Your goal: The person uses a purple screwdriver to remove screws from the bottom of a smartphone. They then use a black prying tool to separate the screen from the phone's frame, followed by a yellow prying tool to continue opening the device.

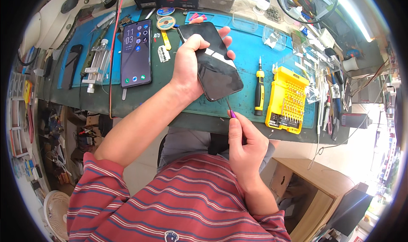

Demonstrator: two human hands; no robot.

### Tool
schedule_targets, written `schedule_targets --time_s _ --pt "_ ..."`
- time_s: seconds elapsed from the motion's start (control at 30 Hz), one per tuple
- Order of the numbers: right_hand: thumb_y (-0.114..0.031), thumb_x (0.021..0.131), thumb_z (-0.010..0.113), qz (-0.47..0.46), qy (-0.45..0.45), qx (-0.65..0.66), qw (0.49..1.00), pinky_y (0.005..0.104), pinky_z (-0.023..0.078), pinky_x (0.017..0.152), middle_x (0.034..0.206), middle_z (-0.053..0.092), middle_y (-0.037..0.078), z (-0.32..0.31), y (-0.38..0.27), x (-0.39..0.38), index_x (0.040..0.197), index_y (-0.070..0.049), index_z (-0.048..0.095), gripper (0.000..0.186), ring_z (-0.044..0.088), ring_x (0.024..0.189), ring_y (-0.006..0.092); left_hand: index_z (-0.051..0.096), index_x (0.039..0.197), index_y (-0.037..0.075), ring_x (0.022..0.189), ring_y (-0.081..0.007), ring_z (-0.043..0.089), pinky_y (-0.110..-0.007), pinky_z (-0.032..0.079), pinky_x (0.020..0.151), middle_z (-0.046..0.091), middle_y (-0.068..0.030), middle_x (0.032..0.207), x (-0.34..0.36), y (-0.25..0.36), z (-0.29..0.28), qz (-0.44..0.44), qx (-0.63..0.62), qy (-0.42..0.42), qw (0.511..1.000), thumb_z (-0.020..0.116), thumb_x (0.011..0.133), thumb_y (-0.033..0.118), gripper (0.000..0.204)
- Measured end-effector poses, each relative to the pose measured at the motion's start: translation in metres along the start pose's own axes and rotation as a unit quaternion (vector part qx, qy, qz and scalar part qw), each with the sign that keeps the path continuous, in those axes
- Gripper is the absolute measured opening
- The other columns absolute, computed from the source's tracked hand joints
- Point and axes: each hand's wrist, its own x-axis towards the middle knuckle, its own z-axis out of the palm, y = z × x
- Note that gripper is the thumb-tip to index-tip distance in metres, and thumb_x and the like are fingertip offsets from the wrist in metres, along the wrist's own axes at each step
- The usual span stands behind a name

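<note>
My left hand is wrapped round a black smartphone, held tilted above the bench with its thumb across the face. Light reflects in a white band over the glass. Below the phone, my right hand pinches a thin screwdriver with a purple collar. Its slim shaft points up at the phone's bottom edge; whether the tip touches or enters the edge cannot be made out. To the right lie a yellow and black screwdriver and a yellow bit case with rows of bits.
A second phone with a lit screen lies on the left, near a metal clamp and a red cable. Behind are a razor blade and solder spools. Several hand tools line the right of the blue mat.
</note>
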Motion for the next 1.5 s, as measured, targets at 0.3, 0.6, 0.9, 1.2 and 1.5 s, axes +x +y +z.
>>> schedule_targets --time_s 0.3,0.6,0.9,1.2,1.5 --pt "-0.006 0.1 0.068 -0.053 0.03 -0.029 0.998 0.0215 0.043 0.061 0.077 0.065 0.001 0.007 -0.001 0.0 0.114 0.006 0.073 0.02 0.052 0.067 0.005 0.048 0.133 0.019 0.104 -0.0289 0.062 -0.049 0.058 0.085 0.059 -0.0213 0.129 0.001 0.005 -0.004 -0.042 -0.02 0.0 0.999 0.046 0.085 0.005 0.051" --pt "-0.004 0.095 0.071 -0.094 0.059 -0.067 0.992 0.0298 0.049 0.056 0.08 0.071 0.013 0.011 0.0 0.001 0.109 0.002 0.074 0.016 0.061 0.057 0.0191 0.047 0.134 0.019 0.103 -0.0288 0.063 -0.049 0.058 0.083 0.06 -0.0187 0.126 0.003 0.005 -0.007 -0.054 -0.017 0.009 0.998 0.046 0.087 0.005 0.049" --pt "-0.003 0.094 0.071 -0.143 0.074 -0.104 0.981 0.0316 0.05 0.056 0.08 0.071 0.012 0.014 0.0 0.004 0.112 0.002 0.073 0.018 0.063 0.058 0.0215 0.047 0.134 0.019 0.102 -0.0285 0.063 -0.049 0.059 0.082 0.061 -0.0184 0.123 0.004 0.006 -0.005 -0.053 -0.017 0.005 0.998 0.045 0.086 0.004 0.05" --pt "-0.002 0.093 0.072 -0.187 0.086 -0.156 0.966 0.0329 0.047 0.053 0.073 0.066 0.009 0.016 0.003 0.005 0.116 0.001 0.072 0.024 0.06 0.056 0.0206 0.046 0.137 0.019 0.102 -0.0283 0.063 -0.049 0.059 0.081 0.061 -0.019 0.123 0.005 0.004 -0.005 -0.051 -0.025 0.012 0.998 0.043 0.086 0.003 0.054" --pt "-0.002 0.092 0.073 -0.199 0.088 -0.183 0.959 0.0333 0.045 0.052 0.068 0.061 0.007 0.016 0.005 0.006 0.118 0.001 0.071 0.027 0.057 0.054 0.0195 0.054 0.128 0.005 0.09 -0.0287 0.064 -0.045 0.058 0.08 0.064 -0.0172 0.111 0.002 0.002 0.0 -0.041 0.009 0.02 0.999 0.044 0.087 0.008 0.042"
